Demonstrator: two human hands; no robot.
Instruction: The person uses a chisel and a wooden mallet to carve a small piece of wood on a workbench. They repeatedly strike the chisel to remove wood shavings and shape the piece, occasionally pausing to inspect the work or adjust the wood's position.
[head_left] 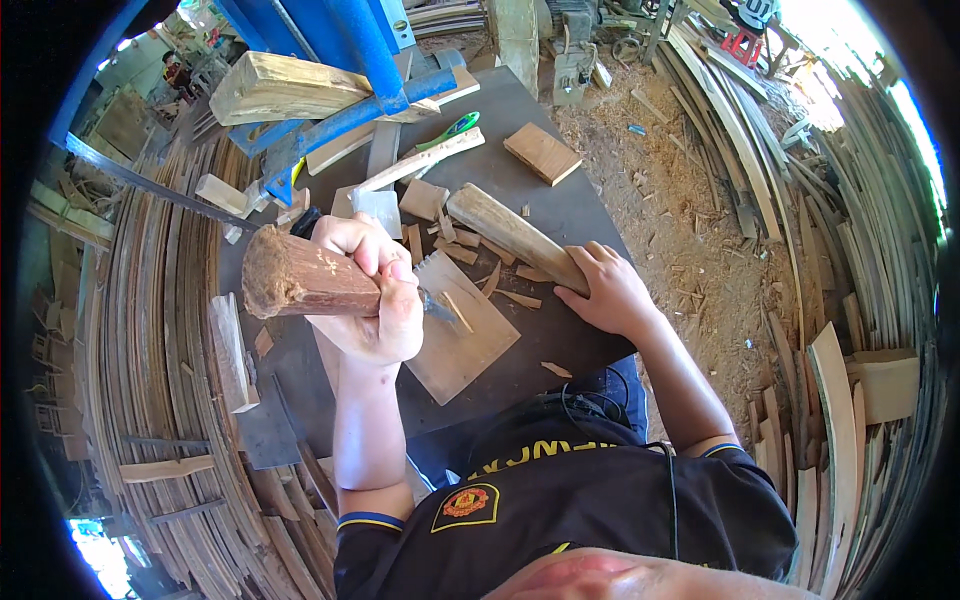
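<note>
My left hand [370,290] is raised over the table, fingers wrapped round a thick reddish-brown wooden handle [325,283]. Its frayed butt end points up to the left. Past my fist a dark metal tip [437,308] shows; the rest of the tool is hidden. To the right, my right hand [612,290] grips the near end of a long, rounded wooden billet [515,232]. That billet slants away to the far left, beside wood chips [490,280]. A thin, square wooden board [465,345] lies below my left hand with slivers on it.
The dark tabletop [590,345] carries a wood block [543,152], a green-handled tool [458,127] and a long offcut [235,355]. A blue machine frame [370,60] with a saw blade [150,185] stands at the far left. Stacked planks [150,350] flank the table; sawdust covers the floor [640,190].
</note>
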